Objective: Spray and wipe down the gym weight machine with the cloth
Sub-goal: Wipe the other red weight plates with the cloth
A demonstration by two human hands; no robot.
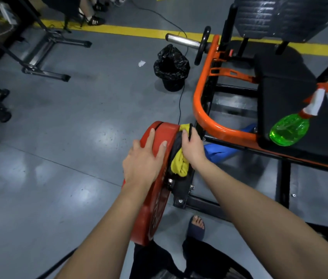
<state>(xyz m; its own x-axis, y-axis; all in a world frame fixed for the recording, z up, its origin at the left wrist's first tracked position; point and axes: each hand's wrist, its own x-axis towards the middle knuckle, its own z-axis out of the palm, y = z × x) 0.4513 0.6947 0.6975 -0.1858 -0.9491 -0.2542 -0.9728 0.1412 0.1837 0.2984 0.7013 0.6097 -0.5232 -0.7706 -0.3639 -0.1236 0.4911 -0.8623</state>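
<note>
A red weight plate [155,202] stands on edge on the orange and black weight machine [203,109]. My left hand [143,160] rests over the plate's top rim, fingers spread and bent over it. My right hand [192,146] grips a yellow and black cloth [179,166] and presses it against the plate's inner face, between the plate and the frame. A green spray bottle [292,127] with a white and orange trigger lies on its side on the machine's black seat pad [292,93], to the right of both hands.
A black bin [172,69] lined with a bag stands on the grey floor beyond the plate, a thin cable running past it. A chrome bar sleeve [183,41] juts out from the machine. Black stands sit at far left. My sandalled foot [196,226] is below.
</note>
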